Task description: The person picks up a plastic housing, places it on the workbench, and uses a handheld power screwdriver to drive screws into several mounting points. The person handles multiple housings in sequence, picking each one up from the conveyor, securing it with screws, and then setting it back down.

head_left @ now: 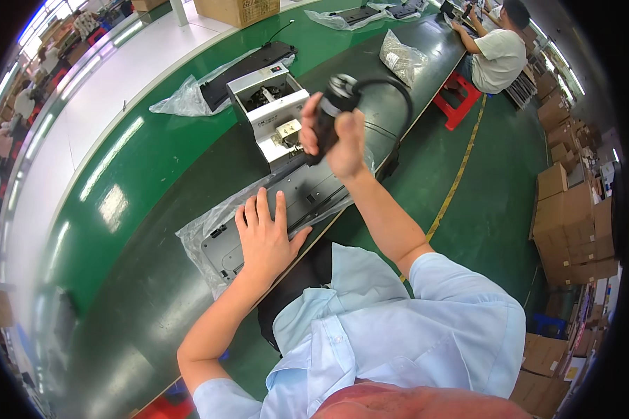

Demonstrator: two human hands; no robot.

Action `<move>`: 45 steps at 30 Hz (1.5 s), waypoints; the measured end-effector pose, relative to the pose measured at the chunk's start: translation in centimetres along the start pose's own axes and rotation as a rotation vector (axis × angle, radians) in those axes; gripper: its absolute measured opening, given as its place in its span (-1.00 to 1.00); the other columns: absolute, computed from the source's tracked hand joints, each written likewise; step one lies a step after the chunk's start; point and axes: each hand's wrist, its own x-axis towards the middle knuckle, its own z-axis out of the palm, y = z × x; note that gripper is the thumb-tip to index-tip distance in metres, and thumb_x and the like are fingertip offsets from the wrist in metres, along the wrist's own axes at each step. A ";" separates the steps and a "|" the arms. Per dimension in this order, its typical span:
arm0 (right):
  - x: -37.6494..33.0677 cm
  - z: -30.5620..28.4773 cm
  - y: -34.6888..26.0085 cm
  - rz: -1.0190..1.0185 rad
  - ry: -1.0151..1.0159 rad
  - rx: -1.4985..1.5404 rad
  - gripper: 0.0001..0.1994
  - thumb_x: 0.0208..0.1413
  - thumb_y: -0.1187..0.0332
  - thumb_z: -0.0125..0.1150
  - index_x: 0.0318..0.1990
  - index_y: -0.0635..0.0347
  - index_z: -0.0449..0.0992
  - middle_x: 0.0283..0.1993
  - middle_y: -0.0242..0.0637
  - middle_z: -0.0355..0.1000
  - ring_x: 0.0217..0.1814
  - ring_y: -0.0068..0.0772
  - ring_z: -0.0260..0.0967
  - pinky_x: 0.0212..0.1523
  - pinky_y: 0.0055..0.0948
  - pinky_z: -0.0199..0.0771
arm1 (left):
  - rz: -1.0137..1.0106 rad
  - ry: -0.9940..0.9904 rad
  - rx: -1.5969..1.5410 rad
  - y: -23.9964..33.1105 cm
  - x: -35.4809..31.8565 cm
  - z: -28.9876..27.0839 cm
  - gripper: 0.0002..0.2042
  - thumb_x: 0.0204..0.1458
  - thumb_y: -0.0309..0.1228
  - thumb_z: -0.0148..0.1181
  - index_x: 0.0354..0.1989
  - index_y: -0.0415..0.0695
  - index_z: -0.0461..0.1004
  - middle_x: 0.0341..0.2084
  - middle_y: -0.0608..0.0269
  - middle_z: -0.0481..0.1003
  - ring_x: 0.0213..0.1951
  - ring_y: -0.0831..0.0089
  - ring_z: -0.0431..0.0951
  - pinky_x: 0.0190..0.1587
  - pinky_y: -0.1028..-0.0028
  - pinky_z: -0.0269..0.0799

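Long green factory worktop (154, 140), left hand (265, 237) spread flat on the bagged grey machine panel (286, 202) (plastic looks slippery), right hand (339, 136) clenched round a black power screwdriver (332, 112) held above it, whose looping cable (391, 105) could probably snag the white machine (269, 108).

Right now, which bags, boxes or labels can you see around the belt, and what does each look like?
Clear plastic bag: under the grey flat device, beneath the left hand.
Second clear bag: under a black device, crumpled.
Small clear bag: farther up the belt, filled.
Brown carton: top edge.
Stacked brown cartons: right, on the floor.
Small labels: on the white machine; too small to describe.
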 end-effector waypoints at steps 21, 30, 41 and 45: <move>-4.8 -7.0 -2.4 0.023 0.093 -0.077 -0.24 0.22 -0.39 0.09 -0.20 0.36 0.40 -0.56 -0.29 0.34 -0.59 -0.54 0.28 -0.54 -0.52 0.30 | -0.006 -0.064 0.078 0.1 0.1 0.3 -0.16 -0.07 0.04 0.44 0.32 -0.25 0.35 0.29 -0.27 0.28 0.27 -0.15 0.28 0.30 -0.09 0.12; -3.8 -4.2 -5.1 -0.057 0.078 -0.048 -0.15 0.11 -0.50 0.07 -0.07 0.31 0.35 -0.60 -0.33 0.27 -0.62 -0.49 0.22 -0.55 -0.45 0.24 | 0.026 -0.131 -0.056 1.2 2.0 -0.5 -0.19 -0.18 -0.04 0.53 0.26 -0.19 0.45 0.23 -0.18 0.32 0.21 -0.13 0.32 0.24 -0.04 0.20; 2.8 1.4 1.3 -0.178 0.016 -0.002 -0.21 0.22 -0.38 0.11 -0.09 0.42 0.39 -0.53 -0.23 0.37 -0.56 -0.50 0.29 -0.52 -0.49 0.30 | 0.104 0.044 -0.069 4.2 3.7 2.2 -0.46 0.02 -0.14 0.38 0.11 -0.24 0.53 0.19 -0.13 0.41 0.28 -0.09 0.31 0.30 -0.12 0.17; 1.1 1.2 0.4 -0.110 0.012 -0.003 -0.18 0.22 -0.41 0.06 -0.09 0.43 0.39 -0.56 -0.25 0.37 -0.60 -0.52 0.28 -0.55 -0.51 0.29 | -0.065 -0.002 -0.010 1.7 -0.2 -1.5 -0.40 0.02 -0.22 0.41 0.19 -0.31 0.45 0.28 -0.19 0.33 0.31 -0.14 0.28 0.34 -0.07 0.14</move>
